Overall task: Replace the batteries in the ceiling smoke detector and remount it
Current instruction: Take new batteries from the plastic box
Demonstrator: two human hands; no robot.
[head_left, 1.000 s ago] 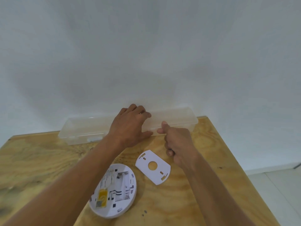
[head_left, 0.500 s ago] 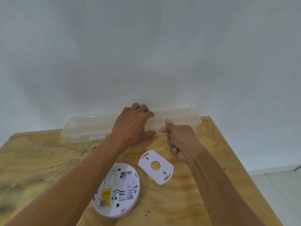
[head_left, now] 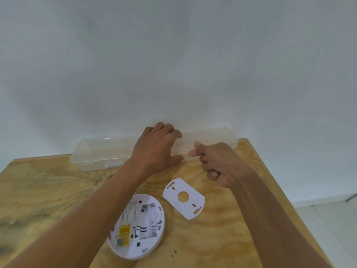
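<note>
The white round smoke detector (head_left: 152, 240) lies back-up on the wooden table (head_left: 48, 190), and its battery bay looks empty. Its flat white mounting plate (head_left: 193, 206) lies just to the right. A long clear plastic box (head_left: 100, 153) stands against the wall at the table's far edge. My left hand (head_left: 156, 149) grips the box's middle, fingers curled over the lid and thumb on the front. My right hand (head_left: 216, 161) has its thumb and forefinger pinched at the box's front lip, with the other fingers curled. No batteries are visible.
A white wall (head_left: 173, 64) rises directly behind the box. The table's right edge (head_left: 286, 200) drops to a pale tiled floor (head_left: 328, 219). Bare wood lies to the left of the detector.
My right hand has crept a little forward, up to the box's front lip. My left hand stays on the box. The detector and plate have not moved.
</note>
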